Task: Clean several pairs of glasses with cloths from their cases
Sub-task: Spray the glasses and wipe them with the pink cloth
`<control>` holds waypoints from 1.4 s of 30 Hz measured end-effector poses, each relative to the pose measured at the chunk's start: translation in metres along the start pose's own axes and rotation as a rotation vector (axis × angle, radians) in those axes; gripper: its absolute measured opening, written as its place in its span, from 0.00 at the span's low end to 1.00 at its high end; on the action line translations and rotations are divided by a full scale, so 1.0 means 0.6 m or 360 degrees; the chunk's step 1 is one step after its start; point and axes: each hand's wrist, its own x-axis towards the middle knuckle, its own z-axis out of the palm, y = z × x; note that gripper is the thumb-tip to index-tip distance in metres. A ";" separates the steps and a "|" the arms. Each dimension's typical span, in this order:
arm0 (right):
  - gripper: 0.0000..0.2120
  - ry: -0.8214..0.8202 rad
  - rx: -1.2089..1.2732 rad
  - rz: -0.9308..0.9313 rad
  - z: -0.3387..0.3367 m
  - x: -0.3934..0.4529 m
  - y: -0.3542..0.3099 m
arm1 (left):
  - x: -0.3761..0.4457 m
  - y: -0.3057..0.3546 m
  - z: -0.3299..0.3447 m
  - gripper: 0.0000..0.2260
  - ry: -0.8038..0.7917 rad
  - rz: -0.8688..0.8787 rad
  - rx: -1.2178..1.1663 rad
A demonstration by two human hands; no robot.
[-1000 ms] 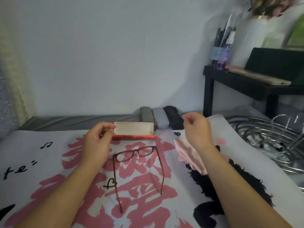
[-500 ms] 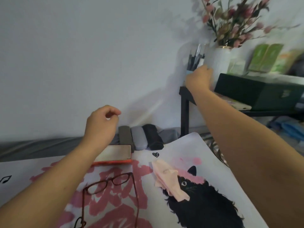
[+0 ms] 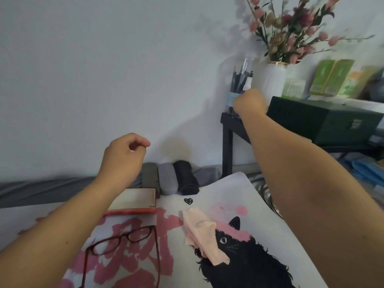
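Glasses (image 3: 122, 246) number one pair in view: a dark reddish-brown frame with its temples unfolded, lying on the printed mat (image 3: 239, 190) below and slightly right of the left hand (image 3: 122, 156). Cases count four: one red case (image 3: 133, 201) lying open with a pale lining, directly under the left wrist, and three closed soft cases (image 3: 168, 177) in olive, grey and black, side by side just right of that hand, against the wall. Cloths count one: a pink cloth (image 3: 202, 231), crumpled into a long strip, on the mat between the two forearms and right of the glasses, partly covering the black cat print.

The left hand hangs in the air above the open case, fingers loosely curled toward the thumb, holding nothing. The right hand (image 3: 249, 102) is raised to the black side table (image 3: 230, 121), fingers curled into a fist seen from the back; what it grips, if anything, cannot be told, since the fist hides it. Just behind it stands a cup of pens and brushes (image 3: 239, 84) with a small white-capped bottle (image 3: 247, 83), and to its right a white ribbed vase (image 3: 274, 80) of pink flowers and a dark green box (image 3: 320, 119). Green packages (image 3: 330, 77) stand blurred beyond the box. The right forearm blocks the mat's right edge.
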 end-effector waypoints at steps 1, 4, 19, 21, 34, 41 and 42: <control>0.10 0.0017 0.0081 0.0001 -0.001 -0.005 -0.001 | -0.003 0.001 -0.003 0.12 -0.0010 0.0000 0.0000; 0.12 0.0053 0.0428 -0.0104 -0.004 -0.056 -0.014 | -0.018 -0.004 -0.013 0.11 -0.0041 -0.0018 -0.0027; 0.13 -0.1489 0.1342 -0.0427 0.097 -0.584 -0.018 | -0.200 -0.136 -0.122 0.23 -0.0352 0.0313 0.0041; 0.12 -0.1466 0.1361 -0.0514 0.105 -0.600 -0.009 | -0.207 -0.155 -0.135 0.24 -0.0337 0.0423 0.0195; 0.06 -0.1241 0.1431 -0.0515 0.074 -0.583 0.010 | -0.218 -0.146 -0.144 0.19 -0.0322 0.0487 0.0663; 0.07 -0.1274 0.1373 -0.0734 0.060 -0.549 0.022 | -0.218 -0.121 -0.132 0.16 -0.0379 0.0502 0.0516; 0.07 -0.1219 0.1395 -0.0719 0.055 -0.542 0.022 | -0.219 -0.120 -0.136 0.14 -0.0394 0.0464 0.0485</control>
